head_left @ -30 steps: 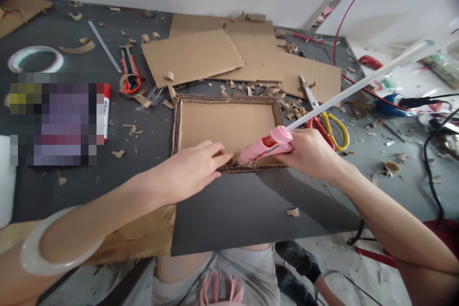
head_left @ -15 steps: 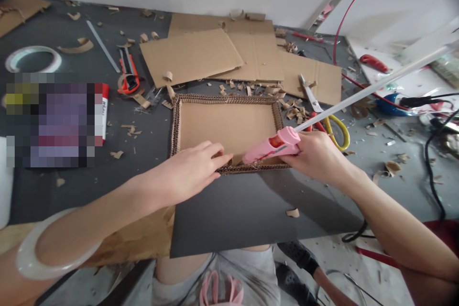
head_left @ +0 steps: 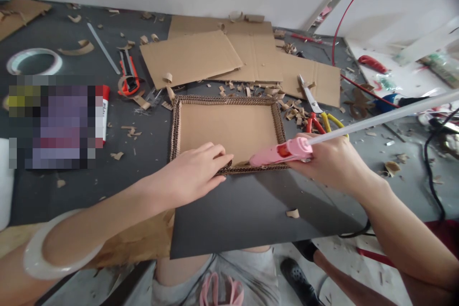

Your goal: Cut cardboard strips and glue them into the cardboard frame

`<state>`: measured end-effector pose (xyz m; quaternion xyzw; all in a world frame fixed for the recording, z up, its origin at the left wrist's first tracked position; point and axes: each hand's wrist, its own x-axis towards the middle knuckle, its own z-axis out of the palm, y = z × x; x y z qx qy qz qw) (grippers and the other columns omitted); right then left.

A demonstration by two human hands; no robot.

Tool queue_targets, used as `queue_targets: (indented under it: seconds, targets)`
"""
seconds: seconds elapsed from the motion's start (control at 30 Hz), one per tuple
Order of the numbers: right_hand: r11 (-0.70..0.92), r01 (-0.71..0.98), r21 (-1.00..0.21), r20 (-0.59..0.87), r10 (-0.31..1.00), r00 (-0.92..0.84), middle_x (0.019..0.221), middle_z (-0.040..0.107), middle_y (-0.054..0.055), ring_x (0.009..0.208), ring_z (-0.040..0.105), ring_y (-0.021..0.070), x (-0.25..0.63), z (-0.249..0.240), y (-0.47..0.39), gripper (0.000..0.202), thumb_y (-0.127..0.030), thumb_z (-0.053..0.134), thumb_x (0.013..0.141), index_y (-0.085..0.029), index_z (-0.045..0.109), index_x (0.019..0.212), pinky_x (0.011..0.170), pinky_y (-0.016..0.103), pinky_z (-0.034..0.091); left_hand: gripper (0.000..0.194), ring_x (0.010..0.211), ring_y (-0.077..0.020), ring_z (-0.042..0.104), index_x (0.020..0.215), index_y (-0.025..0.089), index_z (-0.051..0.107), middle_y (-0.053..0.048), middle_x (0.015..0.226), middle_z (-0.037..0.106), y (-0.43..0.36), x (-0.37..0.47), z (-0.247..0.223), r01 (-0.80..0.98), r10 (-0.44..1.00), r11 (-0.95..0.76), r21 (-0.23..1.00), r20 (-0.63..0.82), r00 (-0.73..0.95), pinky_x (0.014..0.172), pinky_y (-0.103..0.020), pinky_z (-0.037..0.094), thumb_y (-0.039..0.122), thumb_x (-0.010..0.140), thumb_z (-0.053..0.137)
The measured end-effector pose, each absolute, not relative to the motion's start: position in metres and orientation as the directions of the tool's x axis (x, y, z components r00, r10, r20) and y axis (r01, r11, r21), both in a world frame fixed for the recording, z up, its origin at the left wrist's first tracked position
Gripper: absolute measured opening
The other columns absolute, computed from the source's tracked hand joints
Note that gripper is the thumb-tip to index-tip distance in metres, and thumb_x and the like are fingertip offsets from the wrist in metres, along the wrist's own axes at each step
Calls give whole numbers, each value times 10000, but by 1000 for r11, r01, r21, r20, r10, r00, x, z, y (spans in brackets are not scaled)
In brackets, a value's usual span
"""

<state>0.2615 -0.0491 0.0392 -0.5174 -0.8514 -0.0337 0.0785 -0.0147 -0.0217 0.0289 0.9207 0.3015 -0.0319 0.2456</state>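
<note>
A shallow cardboard tray with rims of corrugated strips lies on the dark table before me. My left hand reaches over its near left corner, thumb and fingers closed on a corrugated cardboard strip at the near edge. In my right hand is a pink hot glue gun, a long clear glue stick standing out of its back. The gun's nozzle is down at the near rim, right of my left fingers. My right fingers are partly hidden behind the gun.
Flat cardboard sheets lie behind the tray among paper scraps. Scissors sit to the right; an orange box cutter, a tape roll and a red-capped marker to the left. A black cable runs at the right.
My right hand has drawn the glue gun a little to the right along the near rim, and the glue stick has tilted lower. My left hand stays almost in place.
</note>
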Motion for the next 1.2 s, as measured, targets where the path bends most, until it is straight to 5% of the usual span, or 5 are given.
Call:
queue_targets:
  seconds: [0.13, 0.43, 0.9, 1.2]
  targets:
    - [487, 873, -7, 278, 840, -466, 390, 422, -23, 366, 391, 96, 269, 37, -50, 309, -284, 480, 768, -191, 391, 487, 412, 207, 284, 307, 1015, -209, 559, 1191, 111, 559, -90, 1080, 599, -25, -8, 18, 567, 612, -605, 559, -128, 780, 906, -353, 460, 206, 911, 477]
    - [464, 886, -1, 287, 849, -445, 432, 490, -11, 386, 456, 116, 271, 33, -53, 265, -284, 443, 765, -197, 418, 516, 422, 212, 301, 433, 989, -156, 610, 1268, 155, 459, -52, 1077, 648, -30, -3, 9, 507, 693, -421, 752, -93, 715, 897, -306, 479, 121, 840, 515]
    - [323, 943, -80, 130, 941, -312, 455, 462, -4, 426, 415, 121, 270, 34, -54, 245, -328, 525, 691, -205, 389, 528, 463, 234, 278, 335, 983, -146, 615, 1191, 175, 526, -52, 1069, 647, -26, -3, 13, 481, 637, -463, 744, -98, 765, 905, -305, 482, 128, 862, 482]
    - [302, 948, -97, 89, 952, -294, 455, 425, -11, 445, 390, 111, 269, 35, -54, 257, -313, 531, 686, -204, 365, 523, 475, 227, 255, 236, 1008, -175, 544, 1036, 160, 658, -69, 1052, 598, -21, -5, 12, 457, 591, -630, 627, 5, 807, 922, -335, 456, 200, 877, 488]
